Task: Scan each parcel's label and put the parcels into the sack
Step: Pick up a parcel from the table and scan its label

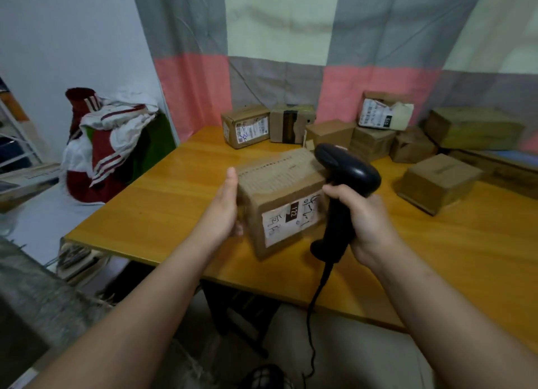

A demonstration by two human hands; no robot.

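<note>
A brown cardboard parcel [279,190] is held above the orange wooden table [163,202]. Its white label [291,219], marked 122 with handwriting, faces me. My left hand [225,206] grips the parcel's left side, thumb on the top edge. My right hand [364,217] holds the handle of a black barcode scanner [346,173]. The scanner's head sits just right of the parcel's top, and its cable hangs down past the table's front edge. A white sack with red and green stripes [110,144] stands open on the floor to the left of the table.
Several more cardboard parcels [436,182] lie along the table's back and right side, some labelled [247,126]. A grey, pink and cream curtain [279,68] hangs behind. Clutter and a box [26,182] sit on the floor at left.
</note>
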